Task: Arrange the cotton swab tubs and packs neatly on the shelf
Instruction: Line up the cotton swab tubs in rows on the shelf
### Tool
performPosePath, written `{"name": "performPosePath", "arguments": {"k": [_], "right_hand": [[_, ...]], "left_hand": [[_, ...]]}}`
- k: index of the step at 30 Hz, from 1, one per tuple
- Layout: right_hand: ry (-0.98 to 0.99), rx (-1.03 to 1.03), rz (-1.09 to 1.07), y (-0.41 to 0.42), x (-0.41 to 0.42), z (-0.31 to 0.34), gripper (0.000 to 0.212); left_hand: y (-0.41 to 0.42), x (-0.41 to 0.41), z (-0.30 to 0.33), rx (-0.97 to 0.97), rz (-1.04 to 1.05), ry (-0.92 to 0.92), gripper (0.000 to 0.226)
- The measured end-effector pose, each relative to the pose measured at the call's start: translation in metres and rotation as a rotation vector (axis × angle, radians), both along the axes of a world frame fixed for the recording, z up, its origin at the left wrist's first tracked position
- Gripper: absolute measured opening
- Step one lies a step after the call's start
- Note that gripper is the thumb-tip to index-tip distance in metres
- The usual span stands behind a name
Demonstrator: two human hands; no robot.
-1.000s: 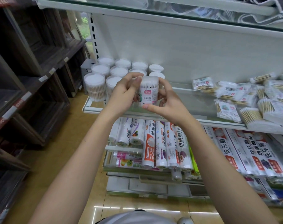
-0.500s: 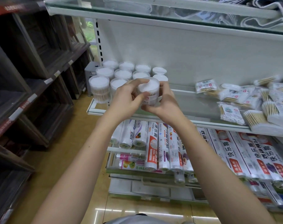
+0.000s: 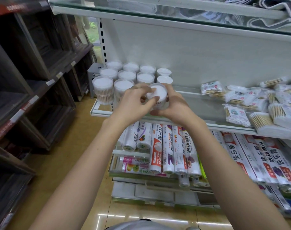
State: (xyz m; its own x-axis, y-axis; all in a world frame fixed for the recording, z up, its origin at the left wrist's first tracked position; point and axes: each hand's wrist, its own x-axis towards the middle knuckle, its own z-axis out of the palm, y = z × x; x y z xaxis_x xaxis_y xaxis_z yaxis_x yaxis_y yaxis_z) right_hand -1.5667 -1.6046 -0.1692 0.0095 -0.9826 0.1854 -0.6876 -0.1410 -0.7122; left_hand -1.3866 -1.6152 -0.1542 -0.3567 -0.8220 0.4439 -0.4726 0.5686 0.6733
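Both hands meet at the front of the glass shelf [image 3: 196, 105] around one cotton swab tub [image 3: 158, 95] — the left hand [image 3: 133, 103] curls over its near-left side with fingertips on the white lid, the right hand [image 3: 174, 105] wraps its right side and base. The tub stands roughly upright, just in front of the grouped tubs [image 3: 129, 75], which fill the shelf's left end in rows. Flat swab packs [image 3: 251, 100] lie in a loose, overlapping heap at the right end, well apart from the tubs. Below — rolls of plastic wrap [image 3: 168, 150] lie side by side on a lower shelf. Dark wooden shelving [image 3: 33, 72] stands to the left.
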Motion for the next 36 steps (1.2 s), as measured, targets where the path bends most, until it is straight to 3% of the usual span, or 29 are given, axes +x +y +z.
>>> {"name": "performPosePath", "arguments": {"k": [5,8,11,14,17,24,29,36], "right_hand": [[0.031,0.094,0.087,0.013,-0.013,0.012,0.099],[0.076,0.093,0.072,0.017,-0.016,0.014,0.092],[0.118,0.066,0.013,0.023,-0.014,0.016,0.083],[0.248,-0.026,-0.055,0.025,-0.009,0.015,0.073],[0.290,-0.051,-0.099,0.024,-0.004,0.015,0.066],[0.231,-0.273,-0.027,0.021,-0.004,0.012,0.041],[0.237,-0.251,0.160,0.016,-0.003,0.004,0.055],[0.204,-0.396,0.105,0.018,0.004,-0.004,0.040]], "left_hand": [[-0.007,-0.004,-0.004,-0.075,0.050,-0.057,0.024],[-0.007,-0.005,-0.002,-0.119,0.085,-0.058,0.023],[0.001,-0.003,-0.001,-0.313,0.185,-0.102,0.021],[0.015,0.001,-0.002,-0.436,0.123,-0.160,0.023],[0.019,0.006,-0.009,-0.421,0.041,-0.187,0.034],[0.007,0.023,-0.011,-0.301,0.193,-0.270,0.045],[0.020,0.024,-0.017,-0.429,0.114,-0.205,0.032],[0.017,0.029,-0.024,-0.371,0.169,-0.205,0.037]]}}
